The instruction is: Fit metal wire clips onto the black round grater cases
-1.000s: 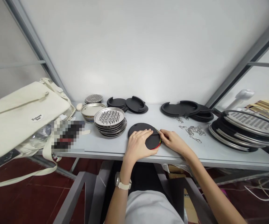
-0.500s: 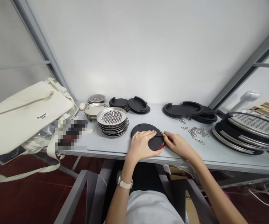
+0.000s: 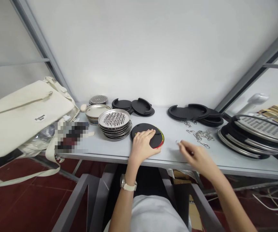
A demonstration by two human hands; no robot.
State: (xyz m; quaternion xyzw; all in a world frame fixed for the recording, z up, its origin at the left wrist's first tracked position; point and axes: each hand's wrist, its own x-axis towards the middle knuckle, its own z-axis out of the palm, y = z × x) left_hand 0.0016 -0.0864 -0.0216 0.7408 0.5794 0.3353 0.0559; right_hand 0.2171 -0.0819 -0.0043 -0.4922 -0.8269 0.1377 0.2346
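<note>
Fingers (image 3: pixel 151 132) of the left hand (image 3: pixel 141 143) are spread and clamped on a black disc (image 3: pixel 156 140), draped over its top with the thumb along the near side; the disc lies directly under them on the desk (image 3: pixel 107 146), its red and yellow edge (image 3: pixel 162 138) showing just past the fingertips. To the right of those, apart from the disc, the right hand (image 3: pixel 198 158) has its thumb and index finger pinched together, seemingly on a small shiny piece (image 3: pixel 177 141) too blurred to identify. Beyond and to the right of the right fingers lie loose metal chains (image 3: pixel 199 134); a stack of grater discs (image 3: pixel 114 119) stands to the left of the left fingers, and round black holders (image 3: pixel 188 112) lie farther back. The step in hand seems to be steadying the disc while the small piece is handled away from it. The next move likely calls for a firm left hold and a precise right pinch, with the left fingers leaving that coloured edge uncovered.
</note>
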